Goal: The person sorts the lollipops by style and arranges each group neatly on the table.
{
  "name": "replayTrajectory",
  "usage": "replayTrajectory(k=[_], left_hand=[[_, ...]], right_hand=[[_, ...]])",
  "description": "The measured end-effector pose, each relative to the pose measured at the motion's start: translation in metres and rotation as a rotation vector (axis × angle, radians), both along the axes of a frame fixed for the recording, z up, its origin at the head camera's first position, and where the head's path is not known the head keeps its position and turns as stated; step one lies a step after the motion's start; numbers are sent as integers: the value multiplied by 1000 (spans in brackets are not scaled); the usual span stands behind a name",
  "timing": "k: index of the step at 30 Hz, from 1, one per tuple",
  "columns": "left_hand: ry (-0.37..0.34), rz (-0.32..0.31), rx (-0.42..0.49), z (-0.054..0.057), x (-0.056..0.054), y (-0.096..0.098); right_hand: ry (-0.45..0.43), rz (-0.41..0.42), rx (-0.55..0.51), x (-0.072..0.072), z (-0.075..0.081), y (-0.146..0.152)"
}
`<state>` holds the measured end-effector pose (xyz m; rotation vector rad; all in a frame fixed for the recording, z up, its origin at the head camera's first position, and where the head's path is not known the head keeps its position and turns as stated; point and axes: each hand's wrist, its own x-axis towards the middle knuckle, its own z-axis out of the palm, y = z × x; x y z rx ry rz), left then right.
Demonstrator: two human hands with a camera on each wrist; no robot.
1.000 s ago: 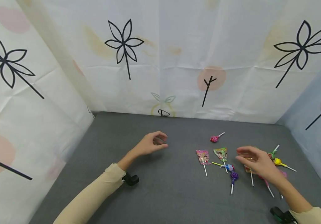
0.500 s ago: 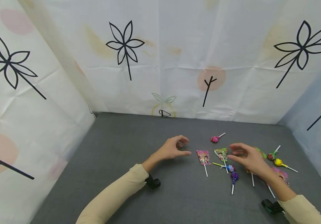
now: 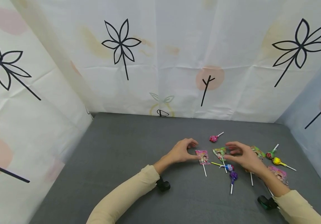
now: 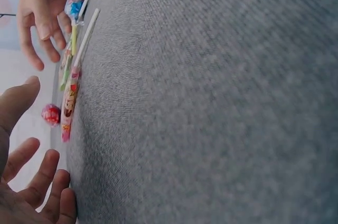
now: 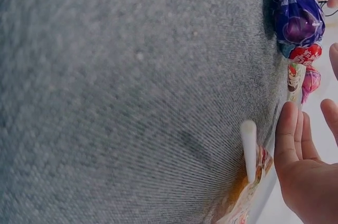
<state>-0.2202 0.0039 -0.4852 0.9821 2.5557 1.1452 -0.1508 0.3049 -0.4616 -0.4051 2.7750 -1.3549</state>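
Note:
My left hand [image 3: 181, 151] hovers just left of a flat pink-wrapped lollipop [image 3: 202, 157], its thumb near the wrapper's edge. Its fingers are spread and bent, with nothing between them, as the left wrist view also shows. Facing it, my right hand [image 3: 244, 157] has its thumb and fingers apart beside a flat green-wrapped lollipop [image 3: 219, 153]; it holds nothing. Between and below the hands lie a blue-and-red lollipop [image 3: 229, 168] on a yellow stick and a purple lollipop [image 3: 233, 176]. A round pink-red lollipop [image 3: 213, 138] lies farther back.
Beyond my right hand lie another green-wrapped lollipop [image 3: 258, 152], a red-and-green one [image 3: 270, 155], a yellow one [image 3: 276, 161] and a flat pink one [image 3: 278, 174]. My right arm partly covers others. Patterned cloth [image 3: 177, 46] walls the grey table [image 3: 127, 133] at the back and sides.
My left hand has moved right, up to the pink-wrapped lollipop. My right hand has shifted left, uncovering the green and pink wrappers behind it. The lollipops have stayed in place.

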Motion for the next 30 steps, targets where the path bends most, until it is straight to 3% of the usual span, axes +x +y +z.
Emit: replayTrajectory(k=[14,20,30], left_hand=[[107,7,-166,-4,4,24],[116,26,-212,-4,5,29],[94,8,-226,-2,8,26]], right_hand=[[-58,1,28,-7,-1,-3],[-63,12,37,-10,-2,-2],[-70,13,62,-15,-4,-6]])
